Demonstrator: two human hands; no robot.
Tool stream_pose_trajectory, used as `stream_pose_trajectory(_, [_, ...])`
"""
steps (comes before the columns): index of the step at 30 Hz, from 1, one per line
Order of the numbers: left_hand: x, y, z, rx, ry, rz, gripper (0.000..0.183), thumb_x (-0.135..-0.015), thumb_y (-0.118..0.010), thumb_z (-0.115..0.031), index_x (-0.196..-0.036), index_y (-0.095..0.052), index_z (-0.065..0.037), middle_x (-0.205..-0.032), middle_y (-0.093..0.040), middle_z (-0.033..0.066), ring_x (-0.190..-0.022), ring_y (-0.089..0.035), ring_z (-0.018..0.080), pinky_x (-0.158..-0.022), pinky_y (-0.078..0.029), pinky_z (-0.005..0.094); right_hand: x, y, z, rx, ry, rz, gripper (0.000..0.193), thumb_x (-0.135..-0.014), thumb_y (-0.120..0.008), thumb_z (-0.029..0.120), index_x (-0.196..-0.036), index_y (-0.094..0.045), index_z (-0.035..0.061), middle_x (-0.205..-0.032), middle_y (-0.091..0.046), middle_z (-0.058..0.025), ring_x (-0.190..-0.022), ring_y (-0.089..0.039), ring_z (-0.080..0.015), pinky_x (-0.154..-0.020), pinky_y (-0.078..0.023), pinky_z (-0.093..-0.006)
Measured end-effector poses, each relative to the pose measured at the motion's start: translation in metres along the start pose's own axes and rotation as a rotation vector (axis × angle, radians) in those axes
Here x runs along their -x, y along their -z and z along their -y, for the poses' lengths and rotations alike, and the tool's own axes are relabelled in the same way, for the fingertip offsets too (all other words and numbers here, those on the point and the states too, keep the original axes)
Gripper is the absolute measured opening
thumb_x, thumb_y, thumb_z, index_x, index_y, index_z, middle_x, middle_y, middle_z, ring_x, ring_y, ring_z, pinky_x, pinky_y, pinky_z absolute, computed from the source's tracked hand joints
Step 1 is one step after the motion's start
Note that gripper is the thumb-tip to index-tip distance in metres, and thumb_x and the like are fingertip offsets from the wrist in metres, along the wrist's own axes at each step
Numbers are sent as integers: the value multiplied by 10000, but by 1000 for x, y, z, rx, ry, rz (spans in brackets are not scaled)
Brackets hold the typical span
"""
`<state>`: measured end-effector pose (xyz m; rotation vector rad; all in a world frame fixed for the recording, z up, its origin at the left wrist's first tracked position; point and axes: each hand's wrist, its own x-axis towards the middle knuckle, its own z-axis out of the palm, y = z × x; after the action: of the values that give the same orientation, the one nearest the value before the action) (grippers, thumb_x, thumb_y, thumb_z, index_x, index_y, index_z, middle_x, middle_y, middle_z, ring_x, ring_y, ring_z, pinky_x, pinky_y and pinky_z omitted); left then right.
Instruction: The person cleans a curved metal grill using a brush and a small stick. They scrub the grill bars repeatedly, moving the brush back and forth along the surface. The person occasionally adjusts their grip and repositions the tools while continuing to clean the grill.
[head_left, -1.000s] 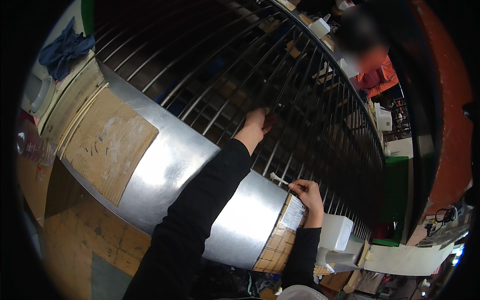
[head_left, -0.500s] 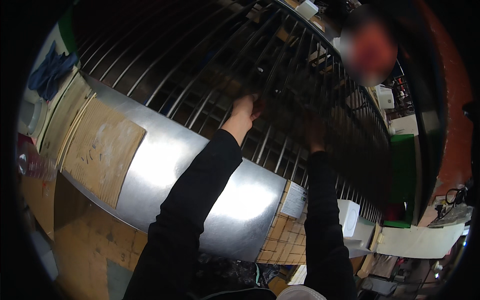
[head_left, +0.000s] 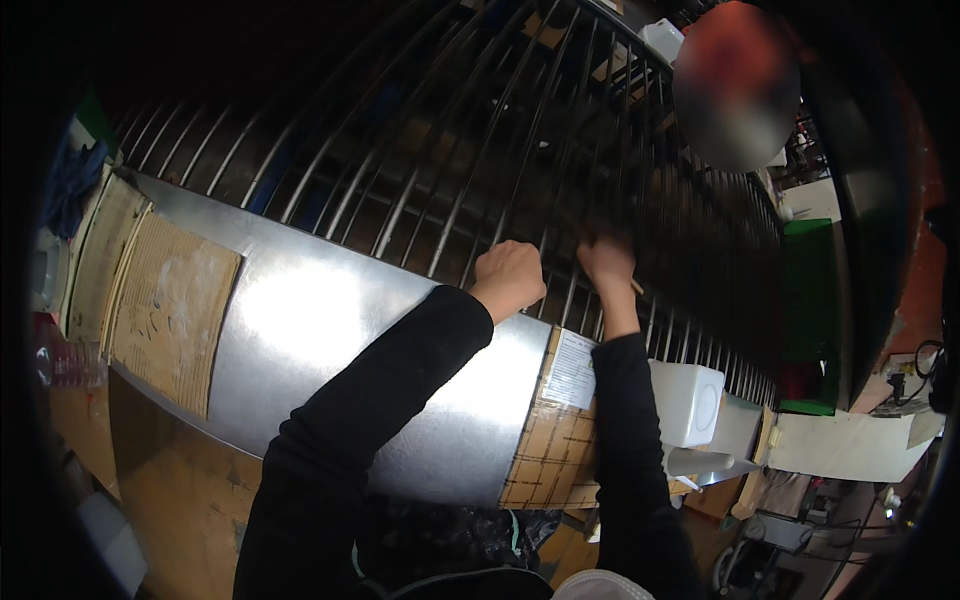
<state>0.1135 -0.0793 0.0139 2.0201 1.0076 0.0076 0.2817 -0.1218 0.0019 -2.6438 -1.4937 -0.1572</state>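
Observation:
My left hand [head_left: 511,276] is curled into a fist above the near ends of a rack of metal bars [head_left: 340,205]. Whatever its fingers may hold is hidden. Just right of it, my right hand [head_left: 607,263] is closed and slightly blurred. A thin brown stick [head_left: 637,287] pokes out from under that hand, its other end lost in the dark among the bars. Both forearms, in black sleeves, reach over a shiny metal sheet [head_left: 400,370] along the rack's near edge.
Corrugated cardboard [head_left: 172,310] lies on the sheet's left end. A cardboard piece [head_left: 550,450] with a white printed label [head_left: 570,370] sits between my forearms. To the right stands a white plastic container [head_left: 688,403]. A blue cloth [head_left: 72,185] hangs far left. Another person is across the rack.
My left hand has drawn back toward me and closed into a fist. The right hand has come out of the dark area, nearer and slightly left. The view has shifted.

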Motion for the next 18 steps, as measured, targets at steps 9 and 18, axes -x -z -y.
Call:
stream_pose_trajectory(9, [-8,3,-2,5,127,43,203,-669,-643,-104,-853,-676,-27,-937,-643,165,-939,-609,302,-757,-508,350,-130,-28,-3,-47,77,-67,259,-802,-538,283,-946,-628,87,-925,-624,-167,-886,-597,-348,-760,-474,-456])
stream_pose_trajectory(18, [-7,6,-2,76,83,21,165,-653,-616,-74,-797,-674,-17,-853,-649,176,-891,-623,304,-734,-514,361,-210,-37,0,23,211,-251,235,-767,-596,228,-936,-613,66,-846,-627,-168,-821,-608,-354,-735,-482,-449])
